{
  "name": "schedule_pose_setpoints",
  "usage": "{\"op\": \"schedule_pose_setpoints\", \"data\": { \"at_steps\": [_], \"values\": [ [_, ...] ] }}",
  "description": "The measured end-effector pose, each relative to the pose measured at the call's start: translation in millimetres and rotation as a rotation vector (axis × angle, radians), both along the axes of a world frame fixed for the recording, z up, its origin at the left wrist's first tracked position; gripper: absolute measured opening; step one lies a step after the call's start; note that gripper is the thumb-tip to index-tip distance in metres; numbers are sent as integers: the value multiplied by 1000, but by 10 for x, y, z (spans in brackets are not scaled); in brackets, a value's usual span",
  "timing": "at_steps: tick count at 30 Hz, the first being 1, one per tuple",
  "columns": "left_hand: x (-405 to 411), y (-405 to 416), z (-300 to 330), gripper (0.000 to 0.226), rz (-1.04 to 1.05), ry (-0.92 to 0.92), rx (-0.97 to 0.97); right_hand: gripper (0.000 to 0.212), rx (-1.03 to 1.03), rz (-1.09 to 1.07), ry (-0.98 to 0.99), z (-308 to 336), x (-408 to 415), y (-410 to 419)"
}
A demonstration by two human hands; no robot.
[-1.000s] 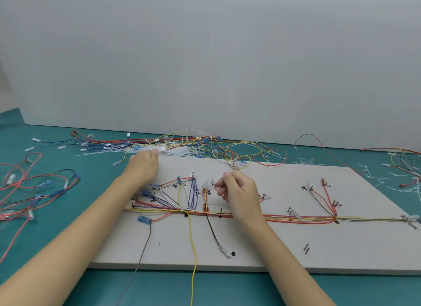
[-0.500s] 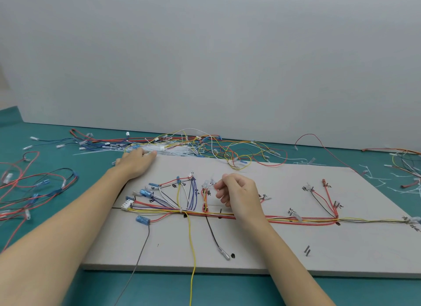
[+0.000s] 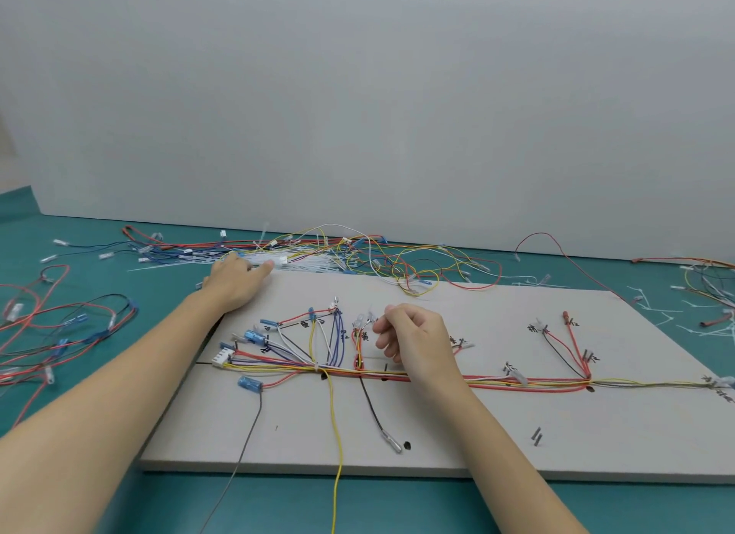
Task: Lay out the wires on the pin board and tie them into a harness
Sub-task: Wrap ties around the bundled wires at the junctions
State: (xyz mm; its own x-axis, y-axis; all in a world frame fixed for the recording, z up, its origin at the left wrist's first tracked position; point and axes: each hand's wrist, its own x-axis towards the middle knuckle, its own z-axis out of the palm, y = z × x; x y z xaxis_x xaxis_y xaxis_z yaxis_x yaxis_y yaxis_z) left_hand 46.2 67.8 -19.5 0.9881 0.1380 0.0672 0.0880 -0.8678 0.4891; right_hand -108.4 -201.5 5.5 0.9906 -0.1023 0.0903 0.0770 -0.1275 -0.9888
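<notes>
Head view. A pale board (image 3: 457,434) is lying flat on the teal bench (image 3: 99,490), its near edge close to the bench's near edge. A bundle of wires (image 3: 497,382) is running left to right along the middle of the board, with branches rising toward the far edge and a yellow wire (image 3: 336,434) hanging off the near edge. A white plug (image 3: 222,357) is sitting at the bundle's left end, with blue connectors (image 3: 254,336) just beside it.

The left hand (image 3: 234,281) is reaching past the board's far left corner, fingers stretched out and lying on a heap of white cable ties (image 3: 310,261) among loose wires (image 3: 397,263) along the bench's far edge. The right hand (image 3: 413,334) is hovering over the board's middle, fingers curled; whether the fingertips are pinching the small clear wire ends (image 3: 364,320) beside them, I cannot tell.

More loose wires are lying at the bench's left edge (image 3: 59,326).
</notes>
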Motion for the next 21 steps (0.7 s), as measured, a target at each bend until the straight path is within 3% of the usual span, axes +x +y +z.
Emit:
{"op": "schedule_pose_setpoints", "data": {
  "at_steps": [7,11,15,21],
  "values": [
    [-89,-77,125,34,96,-151,-240,37,-7,-2,-1,13,-17,1],
    [-163,-142,208,16,195,-229,-211,37,-5,-10,3,25,-11,-11],
    [-231,-182,310,14,200,-385,-251,38,-15,-12,8,17,-13,-14],
    [-408,-303,483,11,71,-413,-398,36,-9,-27,1,1,7,-24]
  ]
}}
